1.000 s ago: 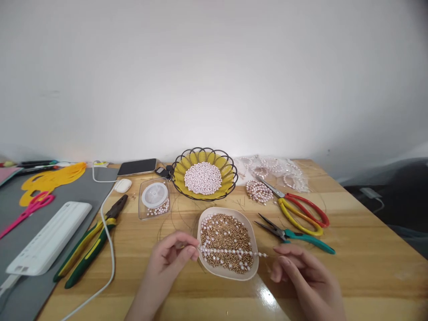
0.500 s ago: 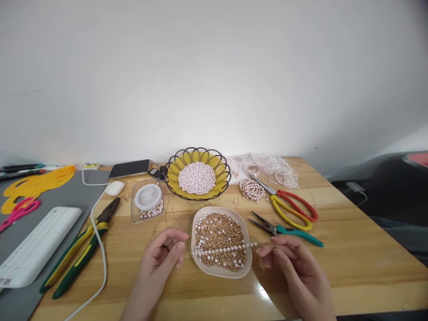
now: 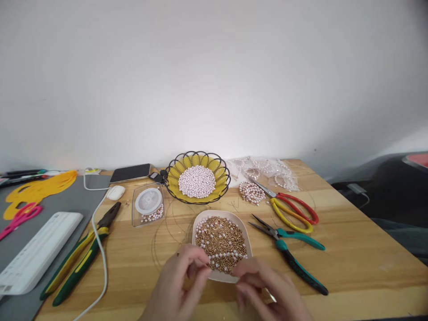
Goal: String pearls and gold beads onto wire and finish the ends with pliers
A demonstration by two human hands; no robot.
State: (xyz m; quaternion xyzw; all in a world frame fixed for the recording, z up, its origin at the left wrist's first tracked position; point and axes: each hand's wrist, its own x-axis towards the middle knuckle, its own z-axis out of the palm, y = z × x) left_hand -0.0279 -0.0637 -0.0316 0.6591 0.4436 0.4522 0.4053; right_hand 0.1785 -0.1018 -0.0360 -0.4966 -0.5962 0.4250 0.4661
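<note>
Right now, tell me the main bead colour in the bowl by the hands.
The beads are mostly gold, seen best in the head view.

The left hand (image 3: 180, 281) pinches a pearl-bead strand (image 3: 228, 255) over a bowl (image 3: 222, 278) of gold beads (image 3: 223, 236), the right hand (image 3: 267, 286) near it. Needle-nose pliers (image 3: 281, 244) lie open nearby.

Toward the near edge of the desk (image 3: 361, 267), the left hand (image 3: 175, 285) and right hand (image 3: 281, 287) face each other, slightly apart, fingers curled inward. The left thumb and forefinger pinch; the right fingertips are blurred.
</note>
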